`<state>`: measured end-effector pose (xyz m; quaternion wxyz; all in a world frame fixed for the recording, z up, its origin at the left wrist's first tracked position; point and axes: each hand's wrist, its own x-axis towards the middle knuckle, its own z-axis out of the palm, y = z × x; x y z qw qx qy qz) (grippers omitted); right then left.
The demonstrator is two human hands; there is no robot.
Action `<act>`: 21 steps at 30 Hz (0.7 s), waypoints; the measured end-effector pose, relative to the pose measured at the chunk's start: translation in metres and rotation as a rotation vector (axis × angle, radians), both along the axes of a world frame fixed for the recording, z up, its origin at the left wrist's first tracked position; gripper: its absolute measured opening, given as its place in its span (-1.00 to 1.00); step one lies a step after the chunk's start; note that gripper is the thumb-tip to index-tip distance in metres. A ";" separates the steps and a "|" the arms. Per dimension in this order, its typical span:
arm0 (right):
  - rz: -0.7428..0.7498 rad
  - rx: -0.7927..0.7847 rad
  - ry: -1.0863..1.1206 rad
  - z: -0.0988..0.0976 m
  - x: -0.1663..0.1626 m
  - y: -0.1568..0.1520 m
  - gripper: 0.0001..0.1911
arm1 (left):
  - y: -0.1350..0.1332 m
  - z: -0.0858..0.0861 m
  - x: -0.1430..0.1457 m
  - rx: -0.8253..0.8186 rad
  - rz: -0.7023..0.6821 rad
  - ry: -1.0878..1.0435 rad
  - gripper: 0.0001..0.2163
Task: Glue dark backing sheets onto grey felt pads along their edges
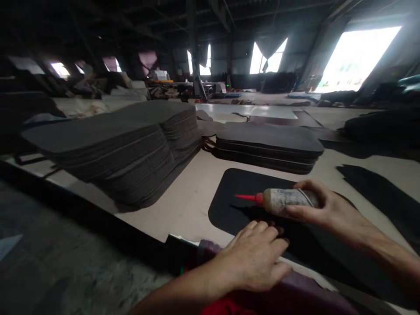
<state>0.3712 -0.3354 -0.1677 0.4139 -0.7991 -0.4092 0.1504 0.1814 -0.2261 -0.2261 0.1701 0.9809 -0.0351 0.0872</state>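
Note:
My right hand (323, 208) is closed around a glue bottle (288, 200) with a red nozzle (249, 197), held sideways with the tip pointing left just above a flat black rounded sheet (236, 192) lying on the table. My left hand (257, 256) rests near the sheet's front edge, fingers together and bent, pressing down at the table's rim; nothing shows in it.
A tall slumped stack of grey cut sheets (124, 148) stands at the left. A lower stack of dark pads (269, 146) lies behind the black sheet. Another black piece (380, 192) lies at the right. The beige table (190, 192) has a dark front edge.

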 end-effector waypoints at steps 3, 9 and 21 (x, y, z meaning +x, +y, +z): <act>0.002 0.058 -0.032 0.003 -0.011 0.009 -0.49 | 0.001 -0.001 0.001 0.025 -0.003 0.010 -0.56; 0.086 0.146 -0.117 -0.007 -0.029 0.028 -0.54 | 0.001 0.001 0.002 0.028 -0.029 -0.057 -0.61; 0.323 0.161 -0.388 -0.015 -0.040 0.044 -0.63 | 0.001 0.004 0.000 -0.051 -0.021 -0.003 -0.61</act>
